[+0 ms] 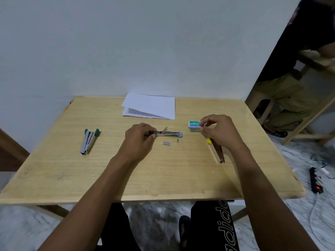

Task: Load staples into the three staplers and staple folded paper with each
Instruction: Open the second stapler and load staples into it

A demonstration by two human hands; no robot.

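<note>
Pinning the blue stapler (169, 134) flat on the counter (72, 178), the left hand (139, 140) is closed around its rear end, so the opened magazine is kept steady for loading. The staple box (194, 124) is being worked by the right hand (217, 132), fingertips pinched at its open end, seemingly to draw out a strip. A loose strip of staples (165, 143) is left just in front of the blue stapler. The green stapler (88, 142) is parked well to the left, the yellow stapler (216, 151) partly hidden under the right wrist. The paper (150, 105) is waiting at the far edge.
</note>
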